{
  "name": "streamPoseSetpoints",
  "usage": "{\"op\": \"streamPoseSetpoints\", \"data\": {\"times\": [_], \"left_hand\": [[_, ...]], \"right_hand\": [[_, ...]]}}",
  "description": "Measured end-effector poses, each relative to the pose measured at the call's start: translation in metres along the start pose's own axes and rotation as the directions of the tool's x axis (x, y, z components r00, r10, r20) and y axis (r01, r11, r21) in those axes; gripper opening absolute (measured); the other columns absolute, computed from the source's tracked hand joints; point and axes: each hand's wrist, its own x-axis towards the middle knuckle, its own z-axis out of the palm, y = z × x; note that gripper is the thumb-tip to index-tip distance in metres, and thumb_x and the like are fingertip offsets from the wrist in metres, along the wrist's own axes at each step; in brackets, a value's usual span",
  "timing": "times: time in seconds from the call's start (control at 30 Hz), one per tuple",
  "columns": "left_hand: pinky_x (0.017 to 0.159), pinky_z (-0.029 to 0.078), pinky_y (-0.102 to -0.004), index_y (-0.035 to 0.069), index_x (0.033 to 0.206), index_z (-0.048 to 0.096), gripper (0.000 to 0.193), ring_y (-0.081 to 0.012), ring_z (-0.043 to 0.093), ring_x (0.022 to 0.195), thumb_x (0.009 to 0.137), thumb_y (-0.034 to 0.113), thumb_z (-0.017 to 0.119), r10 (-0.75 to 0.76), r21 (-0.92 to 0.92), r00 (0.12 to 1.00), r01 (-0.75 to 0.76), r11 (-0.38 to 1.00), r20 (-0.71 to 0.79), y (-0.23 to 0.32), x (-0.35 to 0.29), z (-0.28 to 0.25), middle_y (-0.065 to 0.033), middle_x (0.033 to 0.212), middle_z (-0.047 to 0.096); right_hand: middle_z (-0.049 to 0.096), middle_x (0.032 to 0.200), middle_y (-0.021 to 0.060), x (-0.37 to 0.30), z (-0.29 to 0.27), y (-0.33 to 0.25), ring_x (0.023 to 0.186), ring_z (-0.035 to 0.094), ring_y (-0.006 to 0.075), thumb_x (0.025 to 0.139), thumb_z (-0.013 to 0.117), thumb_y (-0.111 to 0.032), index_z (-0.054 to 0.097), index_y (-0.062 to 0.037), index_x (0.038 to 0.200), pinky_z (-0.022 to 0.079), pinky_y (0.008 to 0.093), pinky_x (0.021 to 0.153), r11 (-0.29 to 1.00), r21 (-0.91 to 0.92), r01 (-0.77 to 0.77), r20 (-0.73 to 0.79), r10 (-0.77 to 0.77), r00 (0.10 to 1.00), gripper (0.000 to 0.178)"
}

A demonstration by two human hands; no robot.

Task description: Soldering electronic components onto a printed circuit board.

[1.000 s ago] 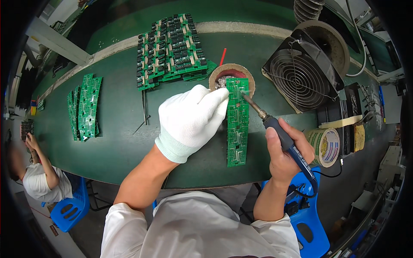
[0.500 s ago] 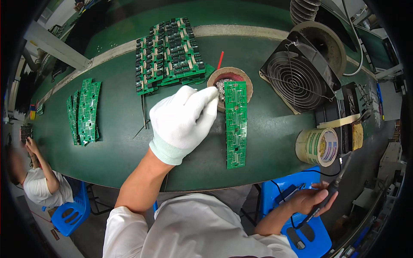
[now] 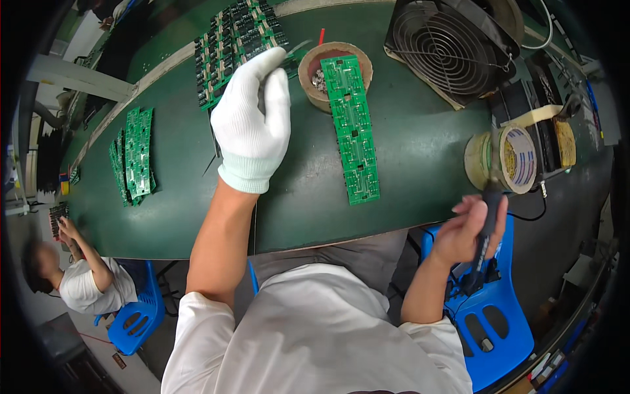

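My left hand (image 3: 252, 121), in a white glove, is raised beside the round pot (image 3: 365, 85). Its fingers are curled, and a thin grey wire-like piece (image 3: 300, 46) juts out past the forefinger; its exact kind is unclear. Bare, my right hand (image 3: 462, 233) grips the dark handle of a soldering iron (image 3: 486, 230) near the table's front edge. The iron's tip points up before the tape roll and is blurred. A long green circuit board (image 3: 355, 134) leans with its far end on the pot's rim, solder side up. Grey lumps lie inside the pot.
Stacked circuit boards (image 3: 236, 49) stand at the back, with more strips (image 3: 136, 154) at left. A black fan (image 3: 449, 49), a tape roll (image 3: 502, 159) and a sponge (image 3: 564, 141) are at right. Blue chairs (image 3: 492, 328) flank me; another person (image 3: 92, 282) sits left.
My left hand has drawn back left, away from the board and pot. My right hand has lifted the soldering iron toward the tape roll. The whole view has shifted.
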Motion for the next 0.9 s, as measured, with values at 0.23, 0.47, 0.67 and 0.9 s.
{"op": "streamPoseSetpoints", "data": {"times": [0.23, 0.47, 0.67, 0.9], "left_hand": [[0.064, 0.044, -0.0205, 0.0, 0.114, 0.067, 0.027, -0.0083, 0.054, 0.069, 0.094, -0.004, 0.05, 0.195, -0.032, 0.981, -0.195, 0.98, -0.004, -0.018, 0.003, 0.0, -0.0053, 0.091, 0.068], [0.067, 0.048, -0.0238, 0.002, 0.113, 0.067, 0.029, -0.0135, 0.061, 0.075, 0.09, -0.006, 0.051, 0.184, -0.011, 0.983, -0.184, 0.983, 0.002, -0.019, 0.004, 0.002, -0.0065, 0.096, 0.069], [0.067, 0.051, -0.028, 0.004, 0.112, 0.066, 0.032, -0.0193, 0.063, 0.072, 0.084, -0.006, 0.055, 0.105, 0.124, 0.989, -0.118, 0.985, 0.106, -0.007, 0.002, -0.005, -0.0058, 0.098, 0.068], [0.065, 0.051, -0.0301, 0.006, 0.113, 0.064, 0.033, -0.022, 0.063, 0.074, 0.08, 0.003, 0.062, 0.329, 0.213, 0.817, -0.469, 0.857, 0.474, 0.027, 0.011, -0.015, -0.0058, 0.107, 0.067]], "right_hand": [[0.068, 0.084, 0.0144, -0.01, 0.025, -0.002, 0.062, 0.059, 0.0166, 0.084, 0.066, 0.003, 0.062, 0.0041, 0.123, 0.049, 0.0237, 0.053, 0.992, 0.074, -0.099, 0.178, 0.084, 0.98, 0.039], [0.07, 0.087, 0.015, -0.005, 0.032, -0.005, 0.06, 0.06, 0.014, 0.083, 0.07, 0.001, 0.064, 0.0044, 0.12, 0.048, 0.0218, 0.049, 0.964, 0.116, -0.24, 0.156, 0.221, 0.963, 0.038], [0.068, 0.083, 0.014, -0.006, 0.033, -0.008, 0.061, 0.059, 0.0138, 0.088, 0.067, 0.0, 0.062, 0.0068, 0.122, 0.047, 0.0212, 0.05, 0.978, 0.048, -0.201, 0.186, 0.189, 0.964, 0.036], [0.068, 0.082, 0.014, -0.006, 0.029, -0.008, 0.062, 0.059, 0.0138, 0.089, 0.066, 0.001, 0.061, 0.0074, 0.123, 0.047, 0.0208, 0.05, 0.984, -0.007, -0.178, 0.215, 0.176, 0.961, 0.035]]}}
